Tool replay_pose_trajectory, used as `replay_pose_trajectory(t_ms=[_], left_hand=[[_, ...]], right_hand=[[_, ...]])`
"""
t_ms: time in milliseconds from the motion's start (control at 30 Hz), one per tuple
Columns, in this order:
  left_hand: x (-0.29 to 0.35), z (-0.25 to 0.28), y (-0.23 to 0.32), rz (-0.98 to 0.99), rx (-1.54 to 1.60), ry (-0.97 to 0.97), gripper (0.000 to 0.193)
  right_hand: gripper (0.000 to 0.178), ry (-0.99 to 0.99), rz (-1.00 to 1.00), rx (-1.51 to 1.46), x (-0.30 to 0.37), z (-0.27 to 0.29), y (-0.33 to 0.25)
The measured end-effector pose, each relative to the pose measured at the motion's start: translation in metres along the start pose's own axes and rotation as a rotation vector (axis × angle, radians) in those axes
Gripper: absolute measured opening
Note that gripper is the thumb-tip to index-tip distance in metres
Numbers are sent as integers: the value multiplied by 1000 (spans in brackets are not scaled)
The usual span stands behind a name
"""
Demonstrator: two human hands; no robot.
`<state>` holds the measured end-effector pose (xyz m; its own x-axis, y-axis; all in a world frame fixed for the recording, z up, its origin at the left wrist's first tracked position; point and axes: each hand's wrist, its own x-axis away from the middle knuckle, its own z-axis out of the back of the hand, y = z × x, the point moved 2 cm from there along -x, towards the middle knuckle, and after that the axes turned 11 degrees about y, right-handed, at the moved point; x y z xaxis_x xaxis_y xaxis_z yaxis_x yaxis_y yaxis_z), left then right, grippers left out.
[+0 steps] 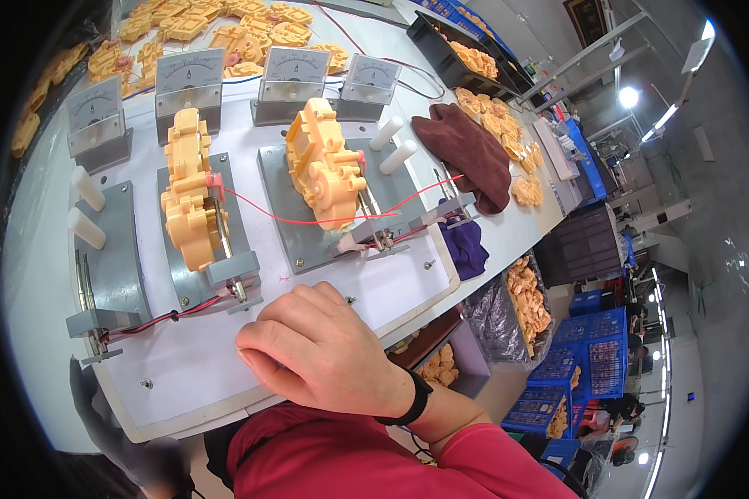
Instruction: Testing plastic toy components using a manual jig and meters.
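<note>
My right hand point(304, 345), with a black band on its wrist, rests near the front of a white-covered board point(391, 308). Its fingers are curled in and the thumb lies against them; whatever may be inside is hidden. Just beyond it, a yellow plastic gearbox point(320, 166) with a pink-red part at its side lies on a grey metal fixture point(279, 241). Another yellow gearbox point(190, 191) sits on the fixture plate point(225, 170) to the left. A thin red wire point(295, 221) runs between them to metal probe pins. I see no left hand.
Several analog meters point(293, 76) stand behind the fixtures. White posts point(86, 226) rise from the left fixture plate. Yellow gearboxes point(262, 33) heap at the back. A brown cloth point(466, 154) and purple cloth point(464, 248) lie right. Blue crates point(591, 349) stand beyond the table.
</note>
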<state>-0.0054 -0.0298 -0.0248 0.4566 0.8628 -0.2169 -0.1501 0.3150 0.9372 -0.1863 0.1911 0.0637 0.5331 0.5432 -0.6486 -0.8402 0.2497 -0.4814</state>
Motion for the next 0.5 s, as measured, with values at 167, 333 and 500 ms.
replay_pose_trajectory(t_ms=[167,333,500], left_hand=[[0,1,-2,-19,-19,-5,76],[-1,0,-2,-27,-27,-6,75],[0,4,0,-21,-41,-9,74]], right_hand=[[18,-3,-4,-2,0,0,0],[18,-1,-7,4,0,0,0],[19,-10,-10,-1,-1,-1,-1]])
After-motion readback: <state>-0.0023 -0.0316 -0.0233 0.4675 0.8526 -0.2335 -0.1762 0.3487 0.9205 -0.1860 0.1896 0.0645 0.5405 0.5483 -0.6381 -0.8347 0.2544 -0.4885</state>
